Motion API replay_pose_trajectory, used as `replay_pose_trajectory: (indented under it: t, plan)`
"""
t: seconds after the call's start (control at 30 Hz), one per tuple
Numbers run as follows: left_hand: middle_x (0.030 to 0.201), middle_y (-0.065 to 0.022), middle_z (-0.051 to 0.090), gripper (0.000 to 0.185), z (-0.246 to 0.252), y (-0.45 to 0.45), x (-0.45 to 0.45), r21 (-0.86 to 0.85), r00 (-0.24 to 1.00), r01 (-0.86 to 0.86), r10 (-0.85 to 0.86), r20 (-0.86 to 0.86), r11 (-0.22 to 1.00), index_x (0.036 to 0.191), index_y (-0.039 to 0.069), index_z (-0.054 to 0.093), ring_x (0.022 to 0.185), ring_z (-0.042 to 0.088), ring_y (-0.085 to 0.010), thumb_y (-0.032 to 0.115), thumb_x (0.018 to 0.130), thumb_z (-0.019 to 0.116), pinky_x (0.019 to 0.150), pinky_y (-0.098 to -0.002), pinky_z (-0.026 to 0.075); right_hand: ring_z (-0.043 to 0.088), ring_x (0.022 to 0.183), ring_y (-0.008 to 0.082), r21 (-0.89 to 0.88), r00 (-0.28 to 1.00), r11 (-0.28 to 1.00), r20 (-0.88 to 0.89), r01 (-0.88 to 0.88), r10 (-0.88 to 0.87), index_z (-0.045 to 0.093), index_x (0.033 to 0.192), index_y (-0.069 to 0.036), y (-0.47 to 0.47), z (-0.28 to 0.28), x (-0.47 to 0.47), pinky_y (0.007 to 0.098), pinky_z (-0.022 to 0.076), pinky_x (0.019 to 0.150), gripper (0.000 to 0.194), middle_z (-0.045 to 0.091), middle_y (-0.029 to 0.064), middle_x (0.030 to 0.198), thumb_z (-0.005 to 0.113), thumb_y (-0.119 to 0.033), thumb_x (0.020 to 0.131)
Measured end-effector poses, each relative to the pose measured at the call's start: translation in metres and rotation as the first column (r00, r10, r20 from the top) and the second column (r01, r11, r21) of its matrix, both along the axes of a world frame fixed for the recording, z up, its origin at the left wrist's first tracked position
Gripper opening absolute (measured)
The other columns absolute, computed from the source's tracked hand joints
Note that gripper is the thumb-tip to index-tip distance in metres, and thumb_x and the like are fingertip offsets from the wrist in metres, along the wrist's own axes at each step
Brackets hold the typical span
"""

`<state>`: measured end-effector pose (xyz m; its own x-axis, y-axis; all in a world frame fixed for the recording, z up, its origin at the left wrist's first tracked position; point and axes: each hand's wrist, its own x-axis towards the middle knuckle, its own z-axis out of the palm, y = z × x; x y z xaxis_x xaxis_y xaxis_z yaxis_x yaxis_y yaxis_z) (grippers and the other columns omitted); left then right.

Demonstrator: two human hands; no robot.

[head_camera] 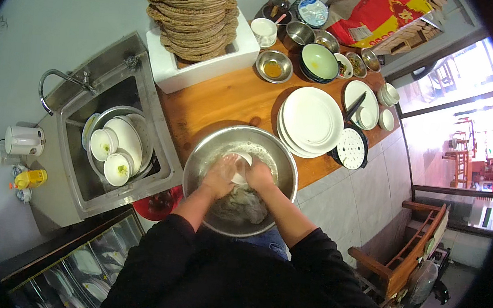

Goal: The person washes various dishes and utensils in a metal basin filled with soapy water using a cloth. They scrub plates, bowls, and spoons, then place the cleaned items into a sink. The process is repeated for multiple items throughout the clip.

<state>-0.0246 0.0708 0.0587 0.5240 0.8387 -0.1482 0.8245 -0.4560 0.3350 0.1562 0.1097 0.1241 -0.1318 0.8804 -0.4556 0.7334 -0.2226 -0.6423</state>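
Observation:
A large stainless steel basin [288,157] of cloudy, foamy water stands at the front of the wooden table. Over the water I hold a small white bowl [241,178] between both hands. My left hand [220,176] grips its left side and my right hand [259,176] its right side, with the fingers partly hidden. A wet, greyish cloth [248,205] lies in the water below the bowl. Right behind the basin is a stack of white plates [313,120].
At left, a metal sink [93,193] holds a basin of dishes [142,134] under a curved faucet [62,74]. Behind are a white foam box [201,71] with stacked woven mats [192,17], a steel bowl [274,66] and green bowls [320,61]. A wooden chair [414,252] stands at right.

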Motion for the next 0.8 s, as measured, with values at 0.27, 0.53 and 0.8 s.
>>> replay_pose_trajectory:
  t: [0.27, 0.53, 0.8]
  plan:
    - [0.143, -0.0249, 0.051, 0.052, -0.023, -0.009, -0.005, 0.057, 0.935, 0.081, -0.095, 0.341, 0.995, 0.134, -0.008, 0.051, 0.131, 0.051, -0.0385, 0.019, 0.09, 0.053, 0.115, -0.0505, 0.035, 0.063, 0.101, 0.048, 0.447, 0.987, 0.894, -0.147, 0.011, 0.062, 0.053, 0.132, -0.008, 0.0, -0.058, 0.006, 0.0506, 0.0519, 0.085, 0.046, 0.065, 0.0301, 0.109, 0.066, -0.01, 0.088]
    - [0.131, -0.0207, 0.061, 0.037, -0.018, -0.023, 0.024, 0.039, 0.893, -0.16, 0.128, 0.432, 0.986, 0.131, 0.004, 0.058, 0.12, 0.059, -0.038, 0.01, 0.095, 0.051, 0.102, -0.0474, 0.046, 0.066, 0.101, 0.0454, 0.195, 0.985, 0.966, -0.055, 0.169, -0.161, 0.06, 0.127, -0.005, -0.01, -0.081, 0.017, 0.0468, 0.0516, 0.089, 0.038, 0.067, 0.0282, 0.11, 0.064, -0.02, 0.093]
    - [0.118, -0.0281, 0.064, 0.052, 0.009, 0.004, 0.023, -0.551, 0.32, -0.719, 0.905, 0.278, 0.424, 0.13, -0.004, 0.052, 0.114, 0.061, -0.0431, 0.021, 0.088, 0.068, 0.1, -0.0504, 0.044, 0.068, 0.104, 0.0366, -0.169, 0.992, 0.982, -0.084, 0.08, -0.096, 0.066, 0.121, 0.002, 0.001, -0.015, 0.015, 0.0423, 0.0513, 0.091, 0.06, 0.071, 0.0233, 0.109, 0.071, -0.047, 0.087]
